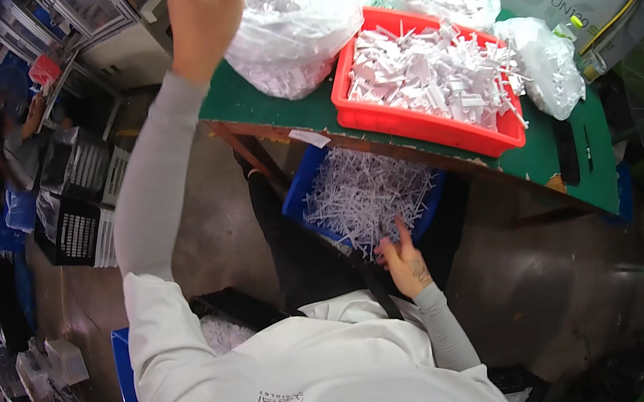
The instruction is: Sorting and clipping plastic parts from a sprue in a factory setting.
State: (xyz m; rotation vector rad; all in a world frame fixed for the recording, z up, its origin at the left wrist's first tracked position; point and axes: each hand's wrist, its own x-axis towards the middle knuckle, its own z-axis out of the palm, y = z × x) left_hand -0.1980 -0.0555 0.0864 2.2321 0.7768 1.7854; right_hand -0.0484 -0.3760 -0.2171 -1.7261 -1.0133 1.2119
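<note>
The right hand (404,259) rests with fingers spread, holding nothing, at the near edge of the blue bin (296,192) of white plastic pieces in the lap, while far up the left hand (203,12) pinches the clear bag (296,19) on the counter (242,101).

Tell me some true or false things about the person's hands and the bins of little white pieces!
1. The left hand is raised up at the clear plastic bag of white parts. True.
2. The red bin is empty. False: it is heaped with white plastic parts.
3. The right hand rests at the edge of the blue bin of thin white pieces. True.
4. The red bin sits on the floor. False: it stands on the green table.
</note>
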